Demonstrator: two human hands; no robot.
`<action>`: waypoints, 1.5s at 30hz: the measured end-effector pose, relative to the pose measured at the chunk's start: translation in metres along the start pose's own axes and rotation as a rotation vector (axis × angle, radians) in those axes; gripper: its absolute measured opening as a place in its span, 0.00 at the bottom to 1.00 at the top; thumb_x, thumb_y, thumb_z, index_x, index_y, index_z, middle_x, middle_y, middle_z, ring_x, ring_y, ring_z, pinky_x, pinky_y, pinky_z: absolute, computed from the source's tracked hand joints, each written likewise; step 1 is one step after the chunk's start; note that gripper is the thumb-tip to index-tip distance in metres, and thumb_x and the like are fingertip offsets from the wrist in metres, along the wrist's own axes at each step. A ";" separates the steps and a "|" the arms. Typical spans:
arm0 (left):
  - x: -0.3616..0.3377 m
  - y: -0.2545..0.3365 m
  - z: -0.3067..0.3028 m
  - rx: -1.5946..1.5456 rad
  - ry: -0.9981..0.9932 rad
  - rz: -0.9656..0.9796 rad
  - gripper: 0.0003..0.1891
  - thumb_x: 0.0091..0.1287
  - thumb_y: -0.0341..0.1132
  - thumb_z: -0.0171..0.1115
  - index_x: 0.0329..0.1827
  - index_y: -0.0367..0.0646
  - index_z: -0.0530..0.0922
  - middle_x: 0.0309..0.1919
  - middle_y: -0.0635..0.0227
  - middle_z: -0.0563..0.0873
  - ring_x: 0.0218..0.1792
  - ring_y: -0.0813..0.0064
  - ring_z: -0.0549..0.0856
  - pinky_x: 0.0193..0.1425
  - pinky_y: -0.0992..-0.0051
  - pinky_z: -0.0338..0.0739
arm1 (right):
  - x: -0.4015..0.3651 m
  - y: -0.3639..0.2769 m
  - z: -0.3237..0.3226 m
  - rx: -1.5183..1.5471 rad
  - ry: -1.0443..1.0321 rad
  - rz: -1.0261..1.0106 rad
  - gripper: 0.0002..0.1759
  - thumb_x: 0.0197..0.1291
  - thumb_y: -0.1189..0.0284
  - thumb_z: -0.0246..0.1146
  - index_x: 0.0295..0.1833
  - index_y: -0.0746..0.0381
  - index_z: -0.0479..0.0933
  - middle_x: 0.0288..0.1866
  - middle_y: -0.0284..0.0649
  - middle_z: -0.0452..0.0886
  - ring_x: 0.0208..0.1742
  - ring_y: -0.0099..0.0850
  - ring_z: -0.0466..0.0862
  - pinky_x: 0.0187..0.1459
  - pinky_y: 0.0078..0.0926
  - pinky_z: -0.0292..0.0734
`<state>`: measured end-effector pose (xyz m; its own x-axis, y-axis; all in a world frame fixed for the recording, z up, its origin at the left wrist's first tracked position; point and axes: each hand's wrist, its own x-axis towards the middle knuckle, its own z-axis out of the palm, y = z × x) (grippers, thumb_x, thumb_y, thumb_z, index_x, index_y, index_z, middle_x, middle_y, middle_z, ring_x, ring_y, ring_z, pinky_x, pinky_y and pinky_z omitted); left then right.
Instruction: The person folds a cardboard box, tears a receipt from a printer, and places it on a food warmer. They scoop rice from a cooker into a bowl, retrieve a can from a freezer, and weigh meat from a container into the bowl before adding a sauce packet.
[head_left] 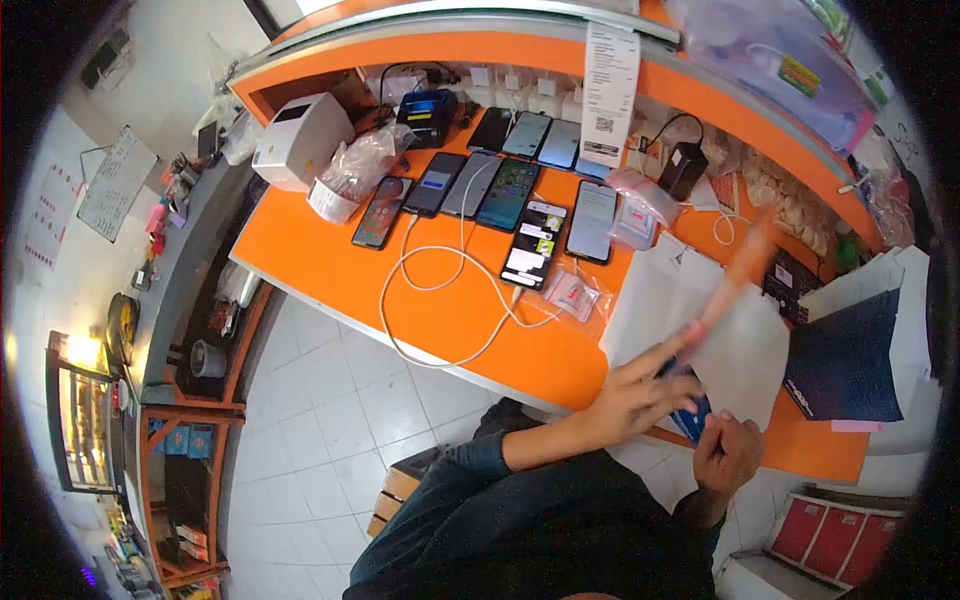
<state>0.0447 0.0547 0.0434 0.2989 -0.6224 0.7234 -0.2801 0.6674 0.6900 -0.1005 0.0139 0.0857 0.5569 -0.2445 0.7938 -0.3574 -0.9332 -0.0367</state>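
Observation:
Both hands are in front of my body at the counter's near edge. A small dark-blue packet is between them, partly covered by fingers. My left hand reaches in from the left, its lower fingers bent over the packet and its index finger stretched out. From that fingertip a pale orange streak runs up and right, too blurred by motion to name. My right hand is closed, thumb and fingertips at the packet's lower edge. Beneath and beyond the hands lies a white sheet with a clip mark at its top.
Several phones lie on the orange counter, one lit phone nearest me. A white cable loops over the front edge. A label printer stands back left; a dark-blue bag is at right. A long receipt hangs from the shelf.

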 end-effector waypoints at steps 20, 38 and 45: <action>0.004 -0.150 -0.322 1.170 0.044 -0.330 0.12 0.56 0.36 0.54 0.43 0.52 0.76 0.50 0.57 0.70 0.53 0.53 0.65 0.56 0.58 0.57 | -0.037 -0.018 0.063 -0.413 -0.258 0.156 0.12 0.48 0.75 0.61 0.42 0.61 0.75 0.17 0.30 0.72 0.17 0.24 0.68 0.20 0.23 0.59; 0.014 -0.102 -0.253 0.225 -0.140 -0.428 0.11 0.55 0.26 0.55 0.42 0.41 0.72 0.39 0.61 0.75 0.40 0.65 0.75 0.44 0.70 0.69 | -0.037 -0.060 0.103 -0.448 -0.071 0.561 0.10 0.44 0.75 0.65 0.35 0.64 0.76 0.23 0.38 0.75 0.24 0.34 0.73 0.27 0.29 0.69; -0.008 -0.079 -0.137 -0.309 -0.189 -0.450 0.33 0.58 0.39 0.54 0.64 0.40 0.49 0.53 0.62 0.66 0.53 0.70 0.67 0.57 0.68 0.61 | 0.008 -0.108 0.138 -0.196 -0.383 0.348 0.15 0.48 0.63 0.60 0.43 0.56 0.73 0.38 0.39 0.76 0.36 0.39 0.75 0.34 0.36 0.67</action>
<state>0.1895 0.0627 -0.0206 0.1507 -0.9161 0.3715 0.1251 0.3905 0.9121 0.0459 0.0763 0.0119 0.6013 -0.6419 0.4758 -0.6811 -0.7231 -0.1148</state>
